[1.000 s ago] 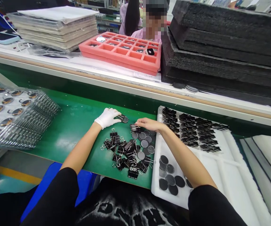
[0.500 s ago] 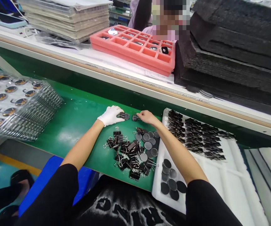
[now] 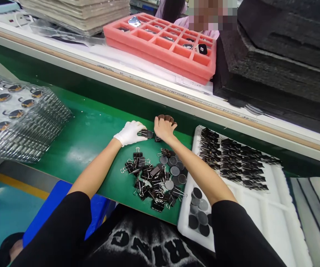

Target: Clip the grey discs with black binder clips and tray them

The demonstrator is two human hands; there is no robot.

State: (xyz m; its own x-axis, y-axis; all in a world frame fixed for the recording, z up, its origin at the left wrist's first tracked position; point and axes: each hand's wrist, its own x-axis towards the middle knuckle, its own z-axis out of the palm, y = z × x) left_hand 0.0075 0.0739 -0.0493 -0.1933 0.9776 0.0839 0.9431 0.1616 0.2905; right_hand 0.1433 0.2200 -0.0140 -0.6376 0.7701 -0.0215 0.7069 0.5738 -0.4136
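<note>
My left hand point(image 3: 129, 132), in a white glove, rests on the green belt point(image 3: 87, 141) and pinches a dark round disc point(image 3: 148, 134) that has a binder clip on it. My bare right hand point(image 3: 164, 128) is curled right beside it, holding a black binder clip point(image 3: 157, 139) against the disc. Below both hands lies a loose pile of black binder clips point(image 3: 149, 181) mixed with several grey discs point(image 3: 173, 171).
A white foam tray point(image 3: 260, 211) at the right holds rows of clipped pieces point(image 3: 232, 159) and several discs point(image 3: 199, 213). Stacked clear blister trays point(image 3: 15, 118) lie at the left. On the shelf behind stand a red foam tray point(image 3: 162, 44) and black foam blocks point(image 3: 282, 59); a person sits opposite.
My right hand left the pile carrying a binder clip and moved up and left to meet the left hand's disc. The camera view shifted slightly downward.
</note>
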